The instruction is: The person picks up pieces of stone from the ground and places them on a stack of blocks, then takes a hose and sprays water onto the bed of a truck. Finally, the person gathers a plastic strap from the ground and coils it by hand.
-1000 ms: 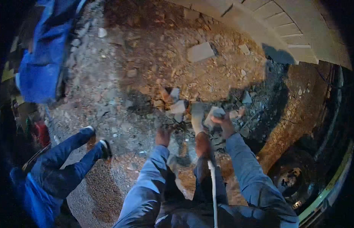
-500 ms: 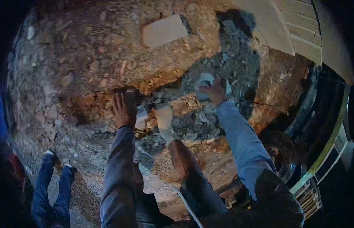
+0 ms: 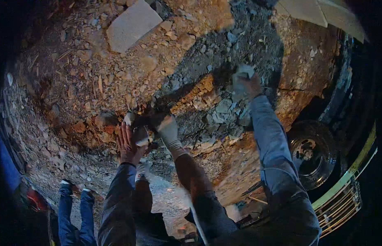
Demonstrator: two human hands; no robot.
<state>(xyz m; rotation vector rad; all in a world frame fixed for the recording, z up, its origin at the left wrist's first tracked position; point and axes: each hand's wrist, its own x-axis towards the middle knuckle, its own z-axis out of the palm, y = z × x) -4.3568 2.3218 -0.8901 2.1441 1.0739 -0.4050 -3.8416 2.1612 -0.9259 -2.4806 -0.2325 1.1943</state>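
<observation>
Down among the rubble, my left hand [image 3: 126,144] is stretched out with its fingers extended, beside my lower legs. Close to it on the right is a whitish object [image 3: 142,138], partly hidden, whose kind I cannot make out. Out over the dark, shadowed rubble [image 3: 215,49], my right hand [image 3: 251,85] is smeared by motion. It appears closed around a pale grey, white-edged piece [image 3: 245,70], too blurred to name.
A flat pale slab [image 3: 133,25] lies on the stony ground ahead. More pale slabs [image 3: 304,11] are at top right. A vehicle wheel [image 3: 308,153] and grille [image 3: 338,205] stand at right. Another person's legs in jeans [image 3: 66,211] are at lower left.
The view has shifted, so the flat slab appears further left and higher. My right hand has moved rightward with the pale piece. My left hand is lower in view, its fingers closer together.
</observation>
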